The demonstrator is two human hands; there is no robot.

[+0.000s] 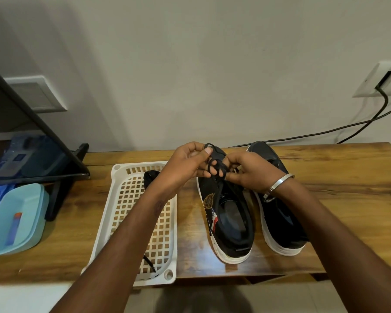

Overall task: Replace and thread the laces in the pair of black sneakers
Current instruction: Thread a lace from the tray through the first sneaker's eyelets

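Both hands (pixel 215 168) over half-hidden lace (pixel 216 167)

Wooden table (pixel 325 177) with glossy grain; on it a white plastic basket (pixel 122 177), black cloth sneakers (pixel 226 213) with white rubbery soles, matt laces (pixel 215 168).

Plain grey wall (pixel 190 64) — wooden table (pixel 325 177), wall socket (pixel 379 80).

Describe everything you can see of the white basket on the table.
The basket is white plastic, shallow and rectangular, with rounded corners and a square-grid floor and walls. It lies flat on the wooden table, left of the sneakers, its near end overhanging the edge. A black lace lies inside. The left forearm crosses above it.
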